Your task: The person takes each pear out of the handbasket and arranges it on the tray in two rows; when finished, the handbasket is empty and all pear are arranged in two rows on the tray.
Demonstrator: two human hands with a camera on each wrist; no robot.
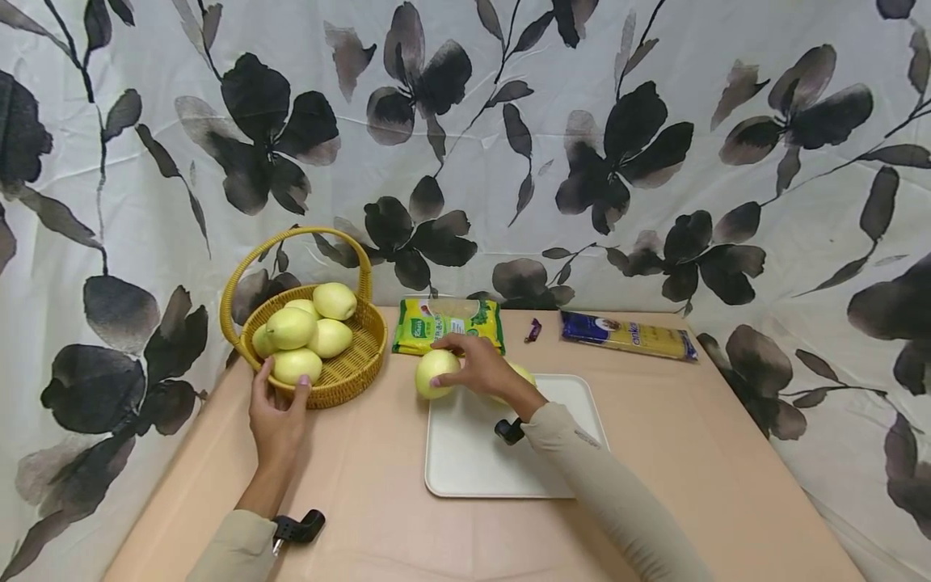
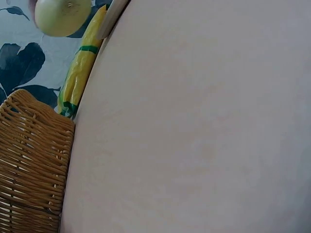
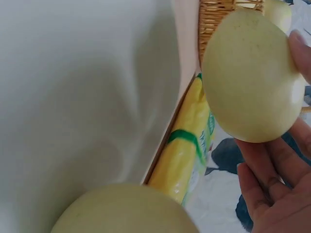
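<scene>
My right hand point(image 1: 476, 368) pinches a pale yellow-green oval fruit point(image 1: 434, 373) between thumb and fingers over the far left edge of a white tray point(image 1: 473, 461). The right wrist view shows this held fruit point(image 3: 252, 77) large, with fingertips along its side. A second such fruit point(image 1: 525, 374) lies at the tray's back, partly hidden by my right hand. To the left, a yellow wicker basket point(image 1: 349, 392) with a tall handle holds several similar fruits point(image 1: 291, 327). My left hand point(image 1: 278, 420) grips the basket's near-left rim, fingertips close to the nearest fruit point(image 1: 296, 366).
Behind the tray lies a yellow and green packet point(image 1: 418, 327). A small purple wrapped piece point(image 1: 534, 330) and a long blue and gold packet point(image 1: 629, 335) lie along the table's back edge. A floral cloth point(image 1: 509, 162) hangs behind the peach table point(image 1: 364, 501).
</scene>
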